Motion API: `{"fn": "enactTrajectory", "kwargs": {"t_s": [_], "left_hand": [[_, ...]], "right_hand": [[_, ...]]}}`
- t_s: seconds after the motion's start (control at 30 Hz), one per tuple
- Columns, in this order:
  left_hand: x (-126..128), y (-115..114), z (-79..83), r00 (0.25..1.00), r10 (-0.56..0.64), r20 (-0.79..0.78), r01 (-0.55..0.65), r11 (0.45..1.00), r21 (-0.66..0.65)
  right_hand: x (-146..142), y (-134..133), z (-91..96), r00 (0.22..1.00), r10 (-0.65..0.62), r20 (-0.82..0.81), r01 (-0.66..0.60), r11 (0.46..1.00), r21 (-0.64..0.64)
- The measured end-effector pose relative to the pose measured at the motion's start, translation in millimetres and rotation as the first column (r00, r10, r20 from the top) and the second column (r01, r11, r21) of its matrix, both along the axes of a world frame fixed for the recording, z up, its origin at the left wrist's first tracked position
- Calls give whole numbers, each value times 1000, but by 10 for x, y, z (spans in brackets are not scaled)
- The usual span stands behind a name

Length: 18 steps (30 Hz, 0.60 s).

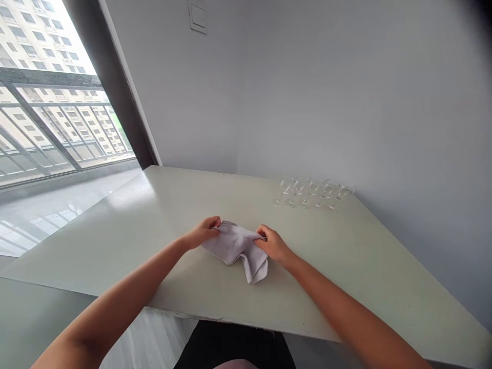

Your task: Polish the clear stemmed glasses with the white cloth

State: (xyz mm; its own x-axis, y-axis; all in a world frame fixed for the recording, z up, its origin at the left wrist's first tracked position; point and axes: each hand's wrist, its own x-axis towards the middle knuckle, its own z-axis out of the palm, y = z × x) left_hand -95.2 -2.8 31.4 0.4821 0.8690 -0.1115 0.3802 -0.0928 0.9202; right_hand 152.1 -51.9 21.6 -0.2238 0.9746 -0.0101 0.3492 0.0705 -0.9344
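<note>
A pale grey-lilac cloth (235, 243) is stretched between my two hands, just over the near part of the table. My left hand (205, 231) pinches its upper left edge with the fingers curled closed. On the other side, my right hand (272, 243) grips the upper right edge between thumb and fingers. The cloth's lower right part hangs in a loose fold towards the tabletop; whether it touches is hard to tell.
Several clear stemmed glasses (306, 192) stand grouped at the table's back right, near the wall. The pale table (184, 200) has its front edge close to my lap. A window with a railing (69, 128) is at the left, and a switch (198, 16) is on the wall.
</note>
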Motion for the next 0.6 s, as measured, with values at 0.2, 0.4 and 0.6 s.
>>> {"fn": "enactTrajectory", "kwargs": {"t_s": [0.2, 0.4, 0.6], "left_hand": [[-79, -57, 22, 977, 118, 177, -67, 960, -271], [-75, -60, 29, 996, 54, 77, -35, 974, -225], [-57, -47, -42, 997, 52, 49, -42, 981, -190]], "right_hand": [[144, 37, -16, 985, -20, 169, 1, 994, 111], [35, -98, 142, 949, -116, 293, -49, 864, 501], [-93, -436, 289, 922, 231, 311, -367, 778, 510]]}}
